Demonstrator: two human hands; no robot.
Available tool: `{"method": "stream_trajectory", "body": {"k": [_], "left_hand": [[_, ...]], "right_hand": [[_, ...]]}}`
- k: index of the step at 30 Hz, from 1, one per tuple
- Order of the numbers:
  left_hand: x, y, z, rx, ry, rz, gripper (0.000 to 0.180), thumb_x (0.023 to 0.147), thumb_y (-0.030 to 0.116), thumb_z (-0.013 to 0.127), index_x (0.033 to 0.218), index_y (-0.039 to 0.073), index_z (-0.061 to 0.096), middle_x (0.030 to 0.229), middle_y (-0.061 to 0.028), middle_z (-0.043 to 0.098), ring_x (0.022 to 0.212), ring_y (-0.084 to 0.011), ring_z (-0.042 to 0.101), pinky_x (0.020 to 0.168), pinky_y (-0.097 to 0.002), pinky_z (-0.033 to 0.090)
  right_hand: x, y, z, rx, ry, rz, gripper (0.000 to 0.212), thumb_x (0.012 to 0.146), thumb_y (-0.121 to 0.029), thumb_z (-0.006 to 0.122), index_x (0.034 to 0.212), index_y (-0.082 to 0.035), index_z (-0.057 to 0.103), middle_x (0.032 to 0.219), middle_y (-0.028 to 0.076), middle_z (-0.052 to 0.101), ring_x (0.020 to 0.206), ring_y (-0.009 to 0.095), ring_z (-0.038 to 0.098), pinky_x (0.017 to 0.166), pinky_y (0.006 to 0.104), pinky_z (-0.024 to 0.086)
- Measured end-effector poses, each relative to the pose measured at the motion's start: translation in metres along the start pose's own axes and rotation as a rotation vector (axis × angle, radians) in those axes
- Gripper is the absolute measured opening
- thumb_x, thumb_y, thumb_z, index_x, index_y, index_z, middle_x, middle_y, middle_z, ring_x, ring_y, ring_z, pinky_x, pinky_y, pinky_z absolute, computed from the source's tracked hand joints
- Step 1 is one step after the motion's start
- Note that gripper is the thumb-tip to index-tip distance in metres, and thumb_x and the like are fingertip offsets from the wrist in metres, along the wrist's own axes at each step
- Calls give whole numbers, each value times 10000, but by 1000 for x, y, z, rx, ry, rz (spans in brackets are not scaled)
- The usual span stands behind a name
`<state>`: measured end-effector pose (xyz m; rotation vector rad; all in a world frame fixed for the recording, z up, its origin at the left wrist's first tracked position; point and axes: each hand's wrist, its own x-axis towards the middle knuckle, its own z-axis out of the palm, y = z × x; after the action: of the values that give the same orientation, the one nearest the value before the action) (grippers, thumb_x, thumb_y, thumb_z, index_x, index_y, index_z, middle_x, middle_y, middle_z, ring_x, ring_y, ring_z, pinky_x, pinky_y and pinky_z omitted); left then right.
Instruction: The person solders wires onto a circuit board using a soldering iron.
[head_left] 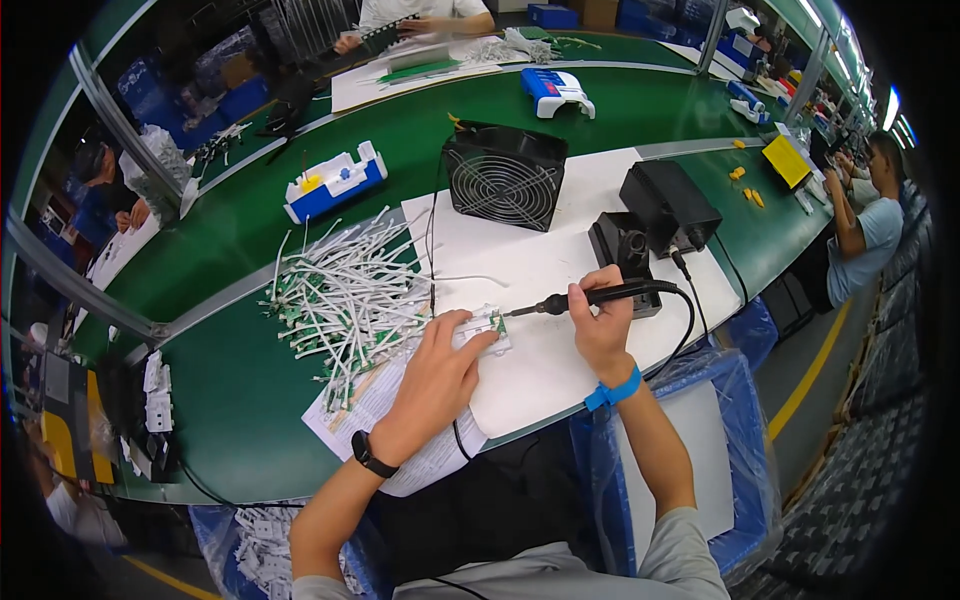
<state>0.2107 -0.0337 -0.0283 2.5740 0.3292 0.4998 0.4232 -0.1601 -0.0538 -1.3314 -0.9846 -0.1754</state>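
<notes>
My right hand (603,325) is closed around a black soldering iron (556,304), holding it like a pen. The iron's thin tip points left and reaches a small green circuit board (499,322) on a white plastic part (501,346). I cannot tell whether the tip touches the board. On the left side of that part, my left hand (440,368) presses it with thumb and fingers against the white sheet (530,385). Left of it lies a tangled heap of white wires (350,300) with small green boards.
Beyond my hands stand a black fan (505,185), a black power box (670,205) and an iron stand (618,240). Blue-and-white housings (340,185) sit on the green bench (230,365). Plastic-lined blue bins (750,460) flank me below the edge. Other people work around.
</notes>
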Motion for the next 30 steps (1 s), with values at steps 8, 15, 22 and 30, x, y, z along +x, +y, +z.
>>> {"method": "stream_trajectory", "body": {"k": [8, 15, 22, 30], "left_hand": [[1, 1, 0, -8, 1, -18, 414, 859, 22, 638, 1260, 121, 656, 1367, -198, 499, 1277, -402, 477, 1052, -454, 447], [1, 0, 1, -7, 5, -20, 410, 856, 12, 641, 1253, 114, 660, 1363, -199, 501, 1276, -407, 478, 1050, -455, 450], [1, 1, 1, 10, 11, -21, 413, 853, 4, 649, 1251, 114, 661, 1361, -204, 499, 1268, -411, 487, 1037, -454, 463], [2, 3, 1, 5, 17, -23, 412, 852, -5, 648, 1247, 112, 663, 1357, -207, 498, 1267, -414, 491, 1035, -456, 466]], "right_hand": [[0, 1, 1, 34, -24, 37, 176, 899, -38, 735, 907, -38, 559, 761, 10, 532, 609, 51, 482, 507, 210, 374], [-1, 2, 1, 59, -45, 60, 171, 905, -41, 729, 907, -40, 558, 756, 12, 538, 607, 48, 496, 504, 208, 377], [2, -3, 1, 29, -59, 31, 170, 911, -36, 720, 914, -41, 550, 728, 7, 540, 596, 46, 499, 507, 203, 378], [2, -2, 0, 6, -44, 13, 170, 911, -28, 717, 915, -41, 548, 713, -1, 527, 594, 46, 498, 508, 203, 377]]}}
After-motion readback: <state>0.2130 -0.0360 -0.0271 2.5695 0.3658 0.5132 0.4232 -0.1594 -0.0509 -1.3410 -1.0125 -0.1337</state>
